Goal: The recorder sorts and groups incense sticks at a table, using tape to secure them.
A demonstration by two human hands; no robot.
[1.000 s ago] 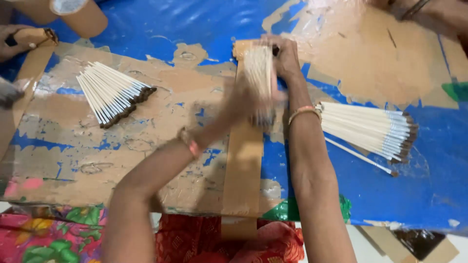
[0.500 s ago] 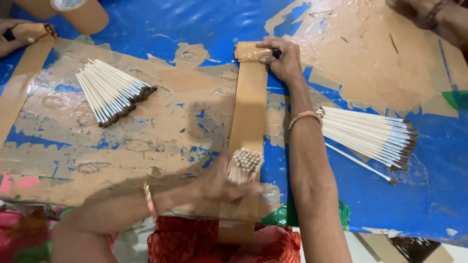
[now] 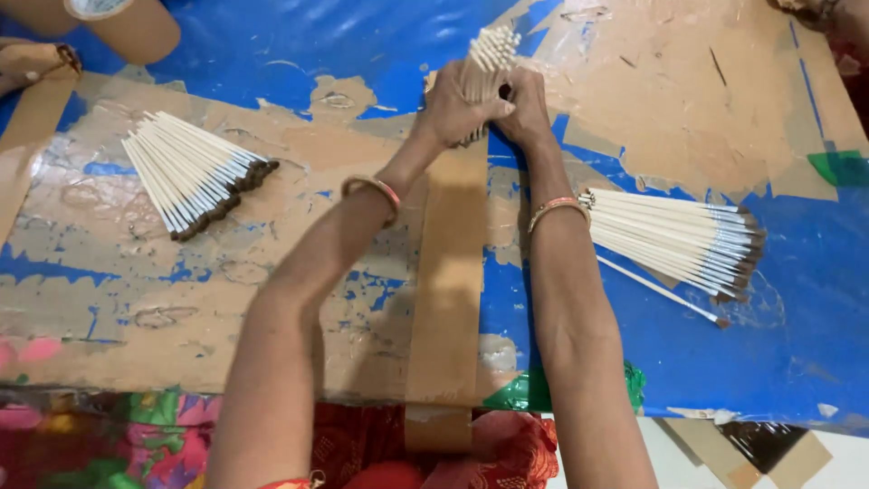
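My left hand (image 3: pixel 455 110) and my right hand (image 3: pixel 524 107) are both wrapped around one upright bundle of thin white sticks (image 3: pixel 485 63) at the far end of a long brown tape strip (image 3: pixel 446 290). The strip runs from the table's near edge towards the hands. The bundle's pale stick ends fan out above my fingers; its lower part is hidden by the hands. Each wrist wears a bangle.
A pile of white sticks with dark tips (image 3: pixel 192 172) lies left of the strip, a larger pile (image 3: pixel 674 240) to its right. The blue table (image 3: pixel 272 45) is patched with brown tape. A brown tape roll (image 3: pixel 118 23) stands far left. Another person's hand (image 3: pixel 32 59) shows at the left edge.
My left hand, which held the bundle near the table's front edge half a second ago, has carried it up the strip to the far end, where my right hand joins it.
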